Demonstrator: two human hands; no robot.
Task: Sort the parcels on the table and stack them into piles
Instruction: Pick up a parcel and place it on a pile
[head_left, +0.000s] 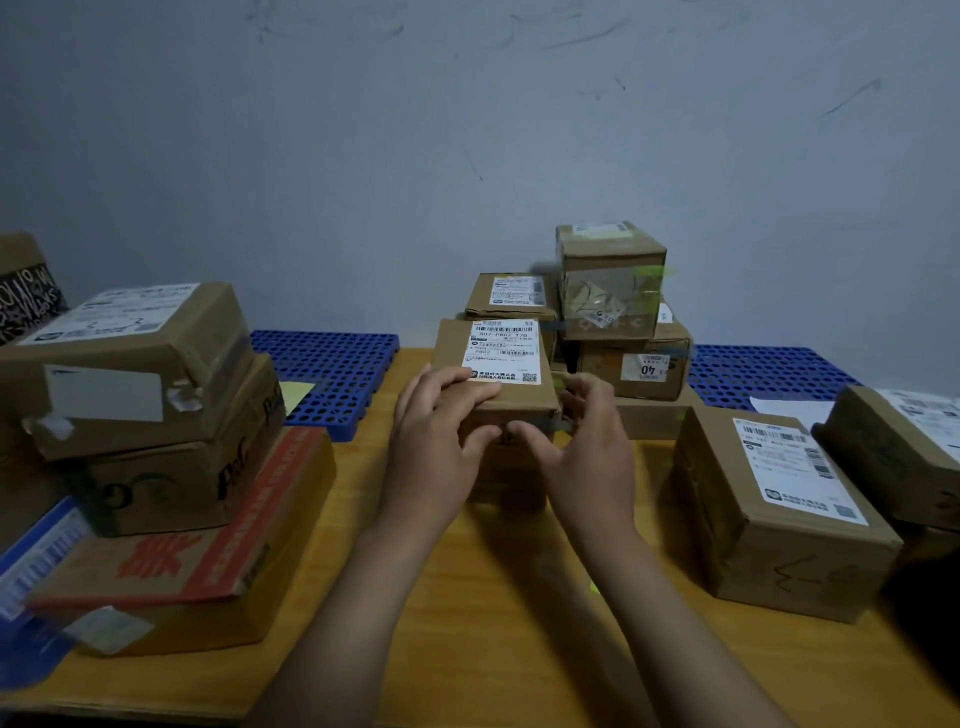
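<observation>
Nearest the camera, both forearms reach out over the wooden table (493, 623). To the left stands a three-box pile on a flat red-printed carton (208, 545); to the right sits a single labelled box (779, 519).

In the middle, the left hand (441, 431) and right hand (589, 452) both grip the small labelled parcel (501, 358). The left hand's fingers curl over its near top edge, with the thumb on the front face. The right hand's fingers wrap its right corner, with the thumb pressing the front. The parcel seems to rest on a lower box (506, 483) seen between the wrists, though the hands hide how squarely it sits.

Just behind it is a crowded back pile, with a tape-wrapped box (610, 280) perched on a box marked 40 (639, 364). Blue perforated mats (332, 374) lie beyond, against the wall.

The main risk is letting go while the parcel overhangs the box beneath, in which case it would likely tip toward the person. Pushing it further back could nudge the back pile and bring down the tape-wrapped box on top. Squaring its edges with the box below before easing the grip would be prudent.
</observation>
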